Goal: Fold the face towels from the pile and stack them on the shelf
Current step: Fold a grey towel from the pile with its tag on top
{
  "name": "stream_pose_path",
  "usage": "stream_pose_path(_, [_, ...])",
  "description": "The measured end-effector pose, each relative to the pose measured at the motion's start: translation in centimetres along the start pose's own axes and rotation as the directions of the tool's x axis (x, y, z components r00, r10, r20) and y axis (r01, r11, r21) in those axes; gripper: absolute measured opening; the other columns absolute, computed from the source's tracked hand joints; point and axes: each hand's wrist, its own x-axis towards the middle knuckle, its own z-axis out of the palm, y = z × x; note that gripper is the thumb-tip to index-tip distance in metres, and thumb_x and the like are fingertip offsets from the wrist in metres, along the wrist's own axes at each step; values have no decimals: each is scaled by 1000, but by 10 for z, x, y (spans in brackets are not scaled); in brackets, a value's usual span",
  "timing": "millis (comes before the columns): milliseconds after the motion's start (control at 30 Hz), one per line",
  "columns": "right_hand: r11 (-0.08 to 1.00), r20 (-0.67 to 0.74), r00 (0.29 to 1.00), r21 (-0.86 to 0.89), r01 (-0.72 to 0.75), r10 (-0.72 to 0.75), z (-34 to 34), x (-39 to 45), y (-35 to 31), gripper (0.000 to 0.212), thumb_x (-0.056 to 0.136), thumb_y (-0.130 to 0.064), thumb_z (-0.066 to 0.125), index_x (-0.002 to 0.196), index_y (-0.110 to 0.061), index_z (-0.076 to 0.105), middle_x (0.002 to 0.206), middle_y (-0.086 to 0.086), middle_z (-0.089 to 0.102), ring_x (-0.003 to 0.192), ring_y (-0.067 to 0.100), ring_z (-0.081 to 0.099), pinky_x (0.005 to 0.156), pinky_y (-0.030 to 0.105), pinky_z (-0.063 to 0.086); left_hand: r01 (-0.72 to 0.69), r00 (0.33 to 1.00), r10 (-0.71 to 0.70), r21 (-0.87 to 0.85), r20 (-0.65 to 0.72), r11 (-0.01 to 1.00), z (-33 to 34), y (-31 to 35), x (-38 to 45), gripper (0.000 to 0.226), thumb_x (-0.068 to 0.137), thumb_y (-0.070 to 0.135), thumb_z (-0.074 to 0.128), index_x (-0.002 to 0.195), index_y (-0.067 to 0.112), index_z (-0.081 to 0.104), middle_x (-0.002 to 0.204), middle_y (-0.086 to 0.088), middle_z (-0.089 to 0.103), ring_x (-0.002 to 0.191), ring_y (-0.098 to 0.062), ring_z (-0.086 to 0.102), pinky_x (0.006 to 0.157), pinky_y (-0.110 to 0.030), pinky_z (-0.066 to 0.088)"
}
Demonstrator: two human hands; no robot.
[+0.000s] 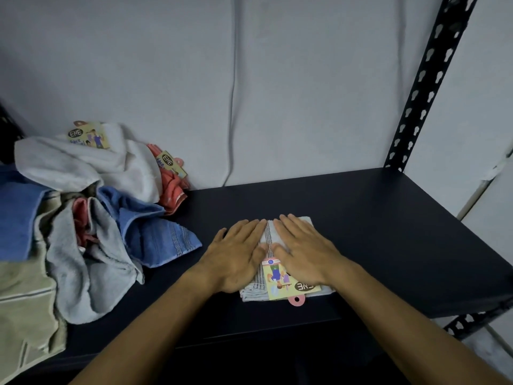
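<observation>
Now folded towel point(268, 232) lengthwise away, label point(280, 282) nearest.

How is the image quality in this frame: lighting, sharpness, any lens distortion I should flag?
Head view: dim, flat lighting with no glare; the dark shelf shows almost no surface detail. Wide-angle bending shows on the slanted upright post. Both hands, left hand and right hand, and the folded towel look slightly soft; the towel pile at the left edge is stretched.
</observation>
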Motion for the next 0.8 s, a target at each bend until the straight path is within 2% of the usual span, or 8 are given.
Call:
stream_pose_path(133, [987, 46, 993, -114, 117, -113, -18, 5, 12, 65, 102, -52, 15, 153, -22, -10, 160, -1, -20, 142, 10, -28, 115, 29, -16, -16, 999, 21, 115, -47, 993, -12, 1, -15, 62, 101, 56, 6, 158, 30, 6, 161, 8, 21, 144, -14, 21, 117, -40, 22])
stream_pose_path(267, [974, -148, 983, -212, 80, -113, -36, -9, 21, 67, 101, -54, 15, 154, -19, -4, 159, 5, -23, 140, 15, -35, 115, 37, -21, 30, 998, -25, 115, -52, 993, -26, 13, -40, 54, 102, 53, 10, 134, 25, 45, 123, 1, 54, 119, -19, 47, 96, -40, 44])
stream_pose_path(367, [992, -338, 939, -123, 21, -62, -36, -36, 16, 60, 102, -49, 25, 154, -19, 17, 162, 5, -7, 145, 15, -24, 118, 36, -15, 4, 999, -1, 60, -44, 998, -36, 23, -57, 47, 103, 51, 16, 84, 26, 50, 96, 3, 59, 98, -19, 57, 84, -38, 46])
stream_pose_path(467, [998, -476, 878, -5, 58, -53, -18, -67, 1, 46, 101, -41, 41, 141, -19, 48, 158, 4, 24, 149, 16, 5, 120, 32, 8, -21, 979, 47, 134, -200, 991, -42, 19, -56, 39, 102, 46, 27, 87, 23, 55, 102, 4, 63, 100, -19, 58, 78, -37, 47])
stream_pose_path(533, [994, -566, 818, -18, 112, -102, -3, -82, -13, 37, 96, -38, 46, 122, -20, 65, 142, 3, 49, 139, 19, 34, 111, 36, 36, -51, 957, 97, 170, -273, 984, -41, 10, -46, 29, 100, 34, 37, 121, 28, 55, 125, 4, 56, 118, -20, 51, 85, -41, 50])
stream_pose_path(600, [985, -598, 783, -93, 147, -174, 10, -90, -28, 29, 90, -35, 53, 108, -20, 70, 125, 2, 60, 121, 21, 52, 96, 36, 50, -90, 983, 118, 190, -143, 978, -38, 0, -31, 61, 96, 21, 44, 153, 30, 24, 157, 5, 27, 143, -18, 25, 98, -46, 47])
stream_pose_path(700, [974, -556, 801, -163, 156, -221, 30, -90, -42, 33, 78, -21, 76, 110, -17, 69, 114, 2, 63, 103, 21, 59, 82, 34, 54, -219, 975, 200, 274, 95, 937, -35, -4, -17, 85, 94, 12, 46, 155, 38, -7, 163, 14, -16, 149, -6, -14, 113, -44, 33])
stream_pose_path(800, [972, -563, 797, -190, 134, -220, 44, -88, -42, 53, 60, -7, 83, 111, -11, 69, 103, 2, 64, 91, 21, 61, 76, 32, 54, -260, 960, 214, 297, 181, 919, -29, -6, -12, 85, 97, 11, 43, 154, 39, -14, 162, 16, -19, 148, -3, -17, 112, -38, 31])
